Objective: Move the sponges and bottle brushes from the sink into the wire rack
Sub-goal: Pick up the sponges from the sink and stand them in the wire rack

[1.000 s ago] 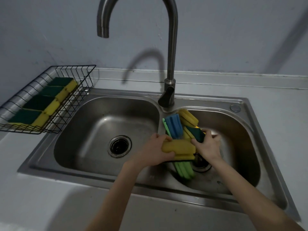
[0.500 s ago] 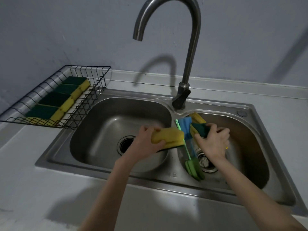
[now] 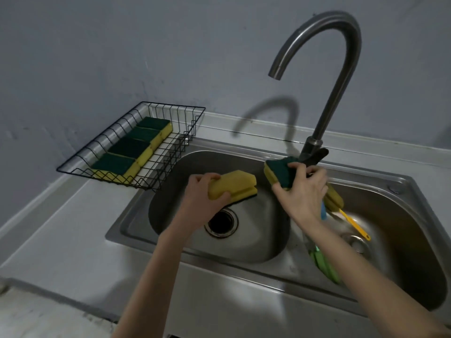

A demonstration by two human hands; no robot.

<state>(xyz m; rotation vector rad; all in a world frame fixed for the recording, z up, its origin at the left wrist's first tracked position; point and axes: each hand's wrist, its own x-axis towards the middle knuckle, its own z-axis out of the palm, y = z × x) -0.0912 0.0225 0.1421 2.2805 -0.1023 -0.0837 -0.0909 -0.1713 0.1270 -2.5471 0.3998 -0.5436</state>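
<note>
My left hand grips a yellow sponge, yellow side up, over the left basin of the steel sink. My right hand holds a second sponge, green side up, above the divider between the basins. In the right basin lie a yellow bottle brush with a thin yellow handle, a blue brush mostly hidden behind my right hand, and a green brush beside my right forearm. The black wire rack stands on the counter at the left with several green-and-yellow sponges in a row.
A tall curved steel faucet rises behind the divider, its spout over the left basin. The left drain is open below my left hand. A grey wall runs behind the counter, and grey countertop lies left of the sink.
Both hands have lifted their sponges out of the right basin and carried them left; the left one has passed over the left basin, and the right one has risen above the divider.
</note>
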